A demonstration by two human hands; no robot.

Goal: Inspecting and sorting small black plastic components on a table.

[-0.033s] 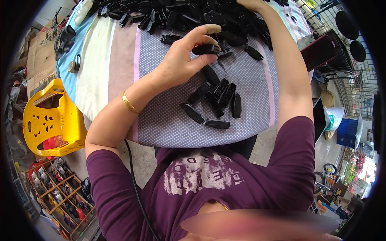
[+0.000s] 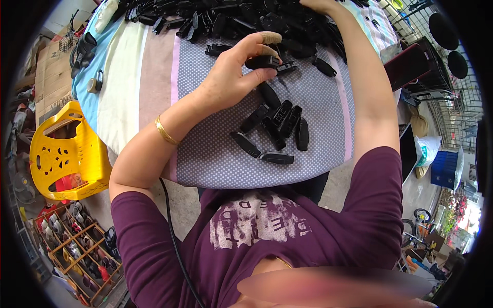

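My left hand (image 2: 233, 72) is closed around a black plastic piece (image 2: 262, 62), pinched between thumb and fingers above the table. Beige covers sit on two of its fingertips, and a gold bangle is on the wrist. Just beyond that piece another black part (image 2: 286, 67) lies on the cloth. Nearer me is a loose group of several slim black plastic pieces (image 2: 275, 126), some curved. My right hand (image 2: 322, 5) reaches to the far right of a big heap of similar black parts (image 2: 241, 18); its fingers are mostly cut off by the upper edge of the picture.
A striped and dotted cloth (image 2: 205, 164) covers the table. A small roll (image 2: 93, 85) sits on its left side. Left of it stands a yellow plastic chair (image 2: 95, 169), with a shoe rack (image 2: 77, 251) below. A dark red flat object (image 2: 408, 66) is at the right edge.
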